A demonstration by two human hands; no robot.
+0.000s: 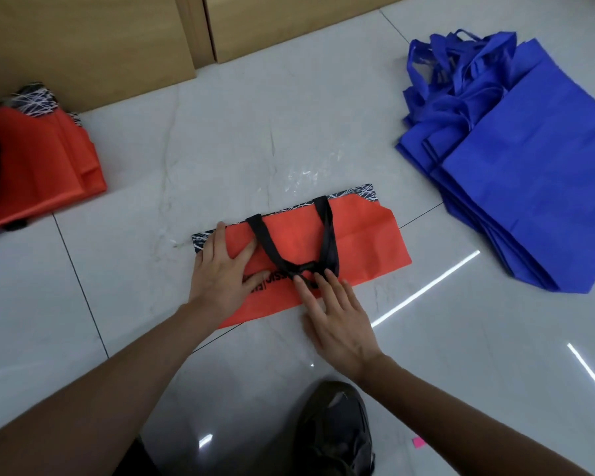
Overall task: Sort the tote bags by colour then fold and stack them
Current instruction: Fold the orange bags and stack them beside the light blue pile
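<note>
An orange tote bag (364,242) with black handles and a black-and-white patterned edge lies folded into a long strip on the floor in the middle. My left hand (222,269) presses flat on its left end, fingers spread. My right hand (334,314) rests on its near edge, fingertips touching the crossed black handles (323,235). A stack of folded orange bags (38,166) sits at the left. A pile of blue tote bags (529,173) lies unfolded at the right, their handles bunched at the far end.
The floor is glossy white tile (255,139) with light reflections. Wooden cabinet fronts (93,39) stand along the far side. My dark shoe (337,427) is at the bottom centre, and a small pink scrap (418,442) lies beside it.
</note>
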